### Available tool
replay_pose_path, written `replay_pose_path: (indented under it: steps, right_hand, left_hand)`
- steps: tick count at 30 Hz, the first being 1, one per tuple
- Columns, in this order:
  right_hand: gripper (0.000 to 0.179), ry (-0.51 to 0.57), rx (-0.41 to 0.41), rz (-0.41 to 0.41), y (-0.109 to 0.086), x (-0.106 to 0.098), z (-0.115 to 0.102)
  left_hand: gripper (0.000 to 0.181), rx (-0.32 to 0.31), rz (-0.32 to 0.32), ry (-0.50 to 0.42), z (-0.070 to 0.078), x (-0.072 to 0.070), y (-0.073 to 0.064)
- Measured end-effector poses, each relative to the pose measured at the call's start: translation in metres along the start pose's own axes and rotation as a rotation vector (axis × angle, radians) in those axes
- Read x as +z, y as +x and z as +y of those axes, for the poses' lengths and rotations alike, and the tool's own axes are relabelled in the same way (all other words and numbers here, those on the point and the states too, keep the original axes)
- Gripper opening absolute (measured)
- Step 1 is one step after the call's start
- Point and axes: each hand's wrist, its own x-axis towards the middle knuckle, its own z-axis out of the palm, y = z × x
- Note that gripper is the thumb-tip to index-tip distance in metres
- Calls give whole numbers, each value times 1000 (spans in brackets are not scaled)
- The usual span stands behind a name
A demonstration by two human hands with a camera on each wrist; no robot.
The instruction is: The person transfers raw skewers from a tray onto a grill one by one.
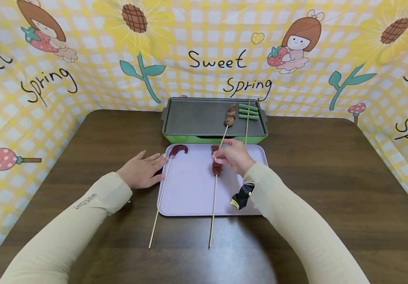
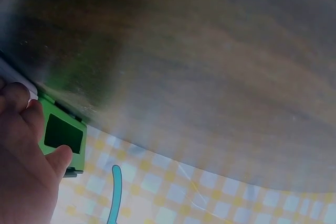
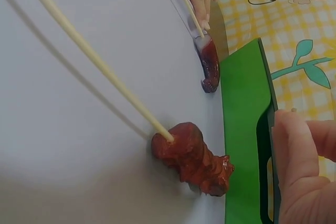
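My right hand (image 1: 233,156) pinches the wooden stick of a brown meat skewer (image 1: 230,115), whose meat end is over the right half of the griddle plate (image 1: 196,116). Beneath that hand, a red-sauced meat skewer (image 1: 217,169) lies on the lilac tray (image 1: 189,189), partly hidden by the fingers; its meat (image 3: 194,158) shows fully in the right wrist view. My left hand (image 1: 143,171) lies with fingers outstretched at the tray's left edge. Beside its fingertips, a skewer with a curled dark-red piece (image 1: 179,150), resembling a tentacle, rests on the tray.
A green vegetable skewer (image 1: 248,111) lies at the griddle's right end. The green griddle base (image 2: 65,129) stands directly behind the tray. Two skewer sticks reach past the tray's front edge over the brown table (image 1: 118,244). A patterned cloth (image 1: 204,47) hangs behind the table.
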Motion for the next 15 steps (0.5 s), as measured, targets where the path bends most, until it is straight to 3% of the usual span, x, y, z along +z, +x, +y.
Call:
replay_pose_path:
  steps: [8,15]
  right_hand:
    - [63,-4,-32,16,-3,-6,2]
    - [51,-76,-66,22,-10,-7,4]
  left_hand:
    - [64,-4,-23,11,2,-3,2]
    - [63,-5,-16,9,4,-5,-1]
